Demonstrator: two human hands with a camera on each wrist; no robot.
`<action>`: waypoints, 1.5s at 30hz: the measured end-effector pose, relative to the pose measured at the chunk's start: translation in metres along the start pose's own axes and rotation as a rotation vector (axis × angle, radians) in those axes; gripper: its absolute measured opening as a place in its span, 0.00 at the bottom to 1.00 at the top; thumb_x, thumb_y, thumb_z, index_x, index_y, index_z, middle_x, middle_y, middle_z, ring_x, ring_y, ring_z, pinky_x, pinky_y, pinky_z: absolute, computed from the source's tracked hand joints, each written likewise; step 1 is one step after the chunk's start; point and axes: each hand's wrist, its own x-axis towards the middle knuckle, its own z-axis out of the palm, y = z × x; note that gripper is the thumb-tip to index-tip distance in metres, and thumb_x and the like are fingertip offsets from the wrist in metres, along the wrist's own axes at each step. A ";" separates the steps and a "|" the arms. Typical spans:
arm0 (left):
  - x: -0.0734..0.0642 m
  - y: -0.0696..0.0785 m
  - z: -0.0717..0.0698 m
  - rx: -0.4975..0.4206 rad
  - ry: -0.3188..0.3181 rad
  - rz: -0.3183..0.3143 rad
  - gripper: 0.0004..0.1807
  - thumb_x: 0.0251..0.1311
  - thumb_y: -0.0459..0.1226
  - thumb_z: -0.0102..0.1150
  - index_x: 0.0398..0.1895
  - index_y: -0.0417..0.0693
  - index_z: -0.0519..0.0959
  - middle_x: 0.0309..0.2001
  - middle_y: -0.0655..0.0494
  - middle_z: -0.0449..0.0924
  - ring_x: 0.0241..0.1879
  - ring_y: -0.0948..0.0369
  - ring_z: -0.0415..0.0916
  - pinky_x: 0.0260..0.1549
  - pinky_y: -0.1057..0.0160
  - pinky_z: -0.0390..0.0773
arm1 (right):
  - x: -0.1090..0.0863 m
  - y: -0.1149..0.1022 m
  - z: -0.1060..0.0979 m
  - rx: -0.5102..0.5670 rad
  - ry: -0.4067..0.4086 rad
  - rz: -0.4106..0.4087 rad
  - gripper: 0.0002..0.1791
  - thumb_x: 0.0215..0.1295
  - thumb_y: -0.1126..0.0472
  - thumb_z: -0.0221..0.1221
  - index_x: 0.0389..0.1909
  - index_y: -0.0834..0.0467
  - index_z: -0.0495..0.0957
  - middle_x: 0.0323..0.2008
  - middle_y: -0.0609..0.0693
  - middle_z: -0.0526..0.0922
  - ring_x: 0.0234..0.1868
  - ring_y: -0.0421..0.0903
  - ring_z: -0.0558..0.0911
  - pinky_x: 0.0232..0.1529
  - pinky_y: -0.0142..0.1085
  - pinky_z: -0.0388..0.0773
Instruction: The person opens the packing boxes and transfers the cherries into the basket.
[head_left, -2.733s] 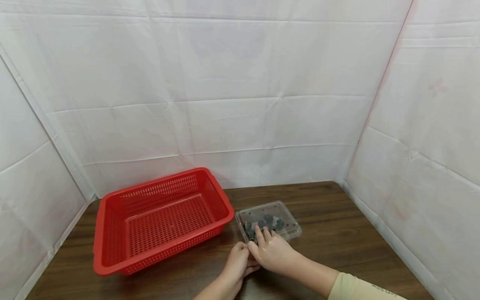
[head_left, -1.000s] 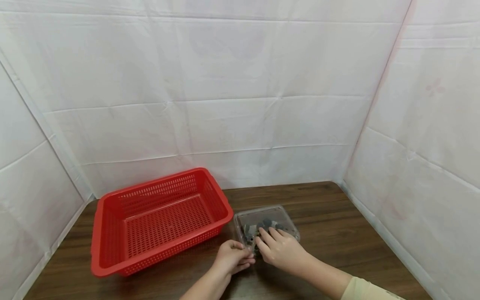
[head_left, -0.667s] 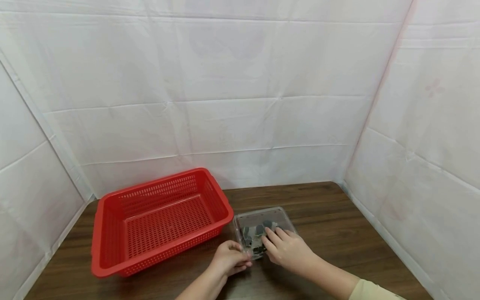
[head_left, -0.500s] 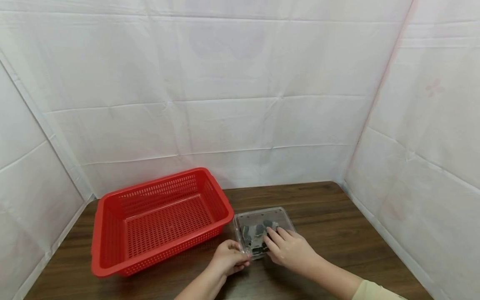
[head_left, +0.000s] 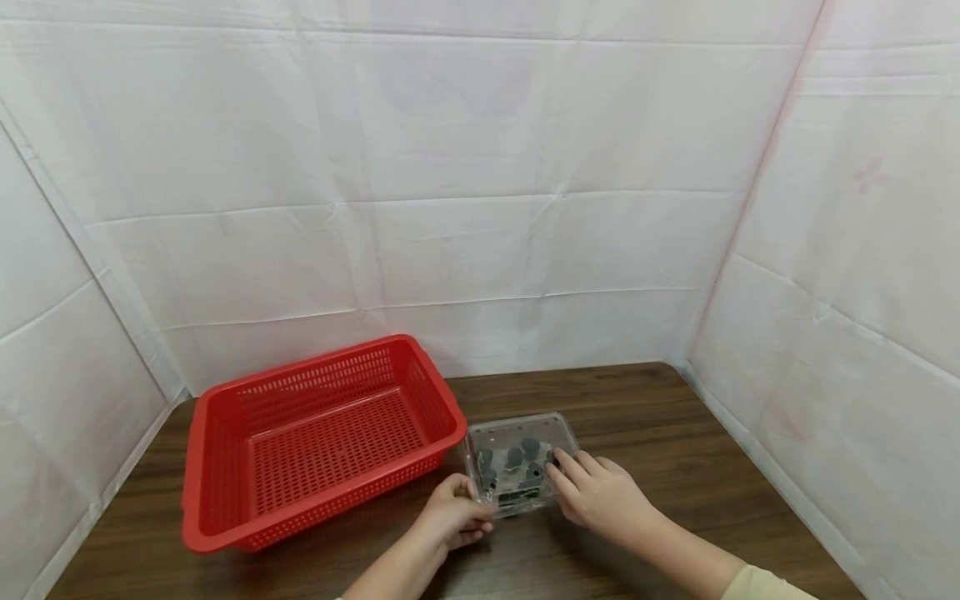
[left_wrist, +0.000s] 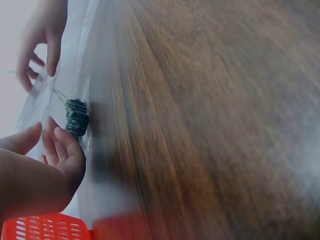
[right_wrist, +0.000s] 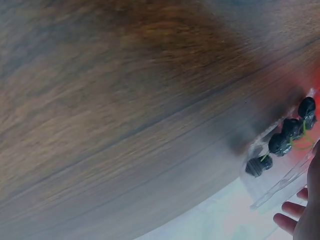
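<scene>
A clear plastic clamshell box (head_left: pixel 501 435) with a lid lies on the table in the head view. Dark grapes (right_wrist: pixel 279 143) on green stems show through its wall in the right wrist view. At the box's near left corner, my left hand (head_left: pixel 452 512) pinches the plastic edge between thumb and fingers. My right hand (head_left: pixel 600 497) rests its fingertips on the right side of the lid, the fingers only slightly bent. In the left wrist view the box's side stands between both hands, with a dark clump of grapes (left_wrist: pixel 77 118) behind the plastic.
A red perforated basket (head_left: pixel 217 467) stands on the dark wooden table (head_left: pixel 645 417), left of the box. White cloth walls (head_left: pixel 480 250) enclose the table at the back and on both sides.
My left hand has shifted slightly left, its pinch staying on the box's corner. The right hand's fingers have slid rightward across the lid, uncovering more grapes. The box has turned slightly.
</scene>
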 end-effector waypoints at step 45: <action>0.003 0.003 -0.005 0.040 -0.027 -0.006 0.14 0.59 0.26 0.59 0.29 0.45 0.62 0.24 0.53 0.73 0.18 0.63 0.73 0.20 0.68 0.73 | 0.001 0.008 -0.003 0.250 -0.150 0.077 0.29 0.46 0.60 0.65 0.53 0.66 0.78 0.50 0.65 0.81 0.43 0.60 0.84 0.17 0.35 0.80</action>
